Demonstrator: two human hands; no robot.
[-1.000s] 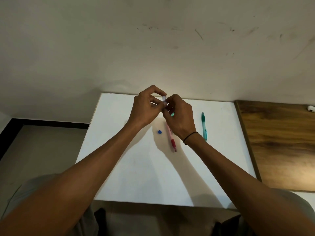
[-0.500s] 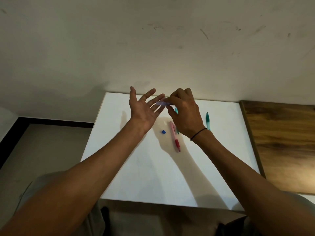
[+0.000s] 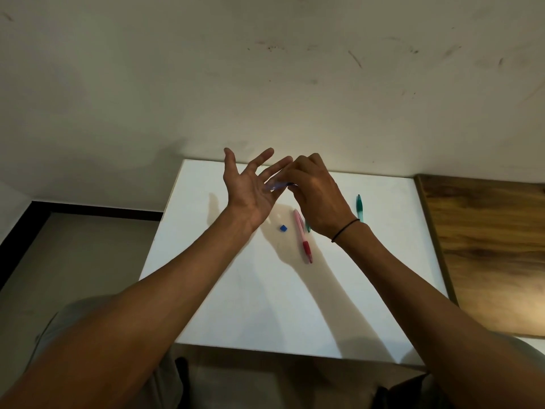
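My left hand (image 3: 249,190) is held up over the white table (image 3: 265,305), palm open and fingers spread. My right hand (image 3: 317,199) pinches a translucent blue pen barrel (image 3: 277,186) and lays its end against my left palm and fingers. On the table below lie a small blue cap (image 3: 283,228), a pink and red pen (image 3: 303,236), and a teal pen (image 3: 359,208). The tip of another teal pen (image 3: 308,228) shows from under my right hand.
A marked white wall (image 3: 265,84) rises right behind the table. A wooden surface (image 3: 486,246) adjoins the table on the right. Grey floor with a dark skirting (image 3: 73,208) lies to the left. My knees show below the table's near edge.
A second ago both hands pinched the blue barrel together. My left hand has let go and opened flat, and my right hand now holds the barrel alone against the left palm.
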